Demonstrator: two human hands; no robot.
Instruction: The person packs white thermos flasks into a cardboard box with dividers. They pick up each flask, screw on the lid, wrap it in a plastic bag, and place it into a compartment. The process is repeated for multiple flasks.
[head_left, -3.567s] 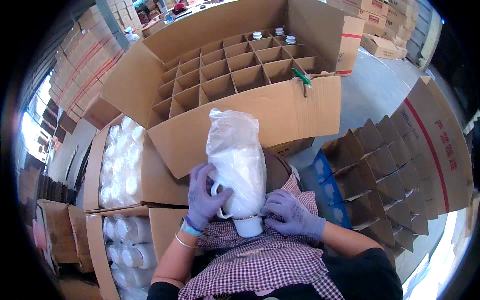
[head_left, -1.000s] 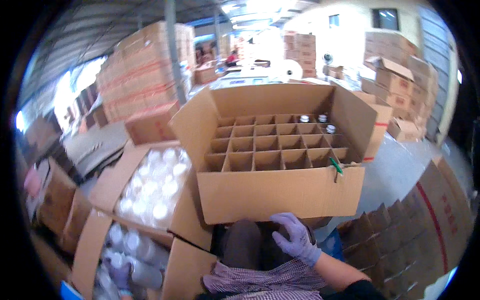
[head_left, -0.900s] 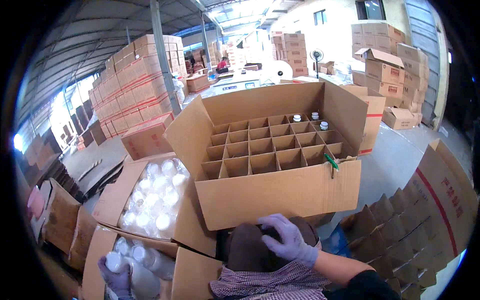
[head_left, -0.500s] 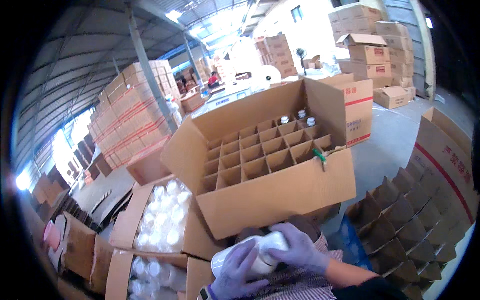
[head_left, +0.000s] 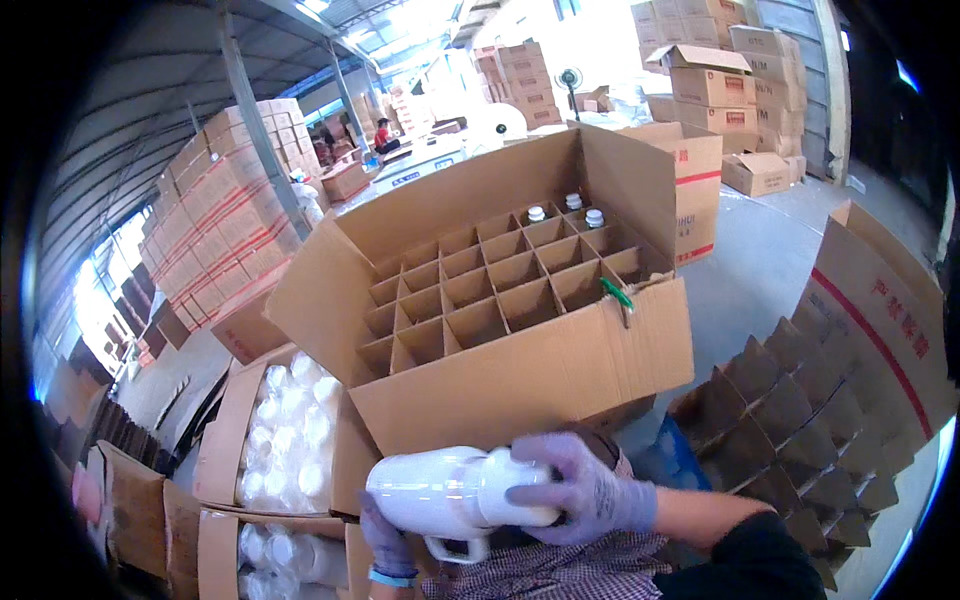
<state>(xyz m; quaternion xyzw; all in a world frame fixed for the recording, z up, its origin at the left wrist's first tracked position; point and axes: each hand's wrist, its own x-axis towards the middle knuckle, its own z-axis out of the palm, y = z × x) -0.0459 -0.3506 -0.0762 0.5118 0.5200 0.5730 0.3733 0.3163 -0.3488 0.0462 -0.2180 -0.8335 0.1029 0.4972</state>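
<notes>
A glossy white tumbler with a loop handle (head_left: 425,490) lies sideways between my hands, in front of the large carton. My left hand (head_left: 384,540), in a pale purple glove, holds it at its wide end, the fingers partly hidden behind it. At the narrower lid end, my gloved right hand (head_left: 597,492) wraps its fingers around it. The open carton (head_left: 520,395) has a grid of cardboard dividers (head_left: 478,285). White tops of three bottles (head_left: 536,214) show in its far right cells. A green clip-like piece (head_left: 617,293) hangs on the carton's near edge.
Left of the carton, one box (head_left: 216,450) holds plastic-wrapped white cups or lids, with another box (head_left: 220,555) nearer me. On the right stand more cardboard dividers (head_left: 790,440) and an upright carton (head_left: 890,320). Stacked cartons (head_left: 225,215) rise behind; a person (head_left: 384,137) sits far off.
The tumbler has turned so its side and handle show. My left hand has moved left to its wide end, and my right hand has shifted on the lid end. The view has tilted slightly.
</notes>
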